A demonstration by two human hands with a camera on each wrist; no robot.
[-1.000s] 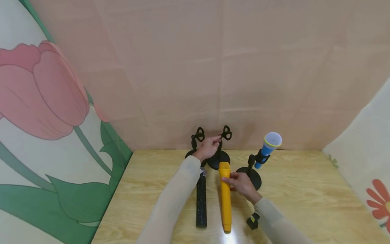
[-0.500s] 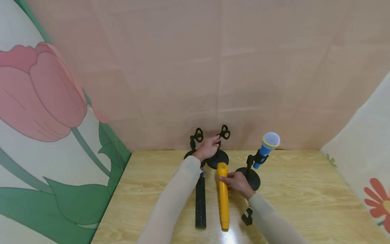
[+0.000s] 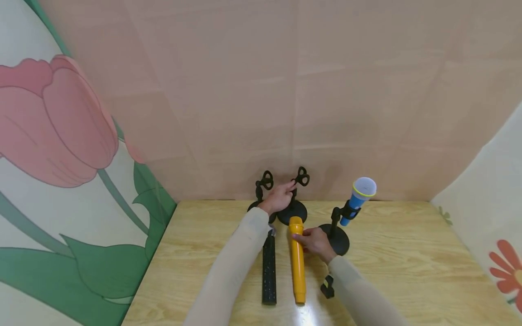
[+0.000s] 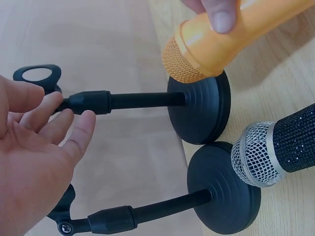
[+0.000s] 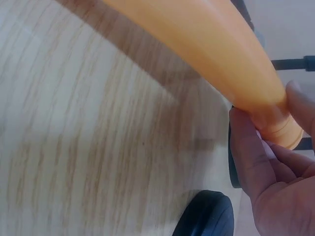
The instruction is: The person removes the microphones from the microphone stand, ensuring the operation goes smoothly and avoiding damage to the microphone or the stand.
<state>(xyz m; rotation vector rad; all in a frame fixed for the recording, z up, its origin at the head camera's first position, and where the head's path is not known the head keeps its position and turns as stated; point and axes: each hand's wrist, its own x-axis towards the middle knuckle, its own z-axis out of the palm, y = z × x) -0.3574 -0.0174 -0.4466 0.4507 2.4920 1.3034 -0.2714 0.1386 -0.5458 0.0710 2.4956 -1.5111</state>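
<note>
Left hand at the clip of the middle stand; whether gripping, we can't tell. Right hand pinches the yellow microphone near its head, over the desk. We judge it light, stiff, slippery; best held mid-barrel.

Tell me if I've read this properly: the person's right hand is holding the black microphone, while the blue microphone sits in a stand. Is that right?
Not quite: the right hand holds the yellow microphone, not the black microphone. The head view shows it. The blue microphone does sit in a stand.
</note>
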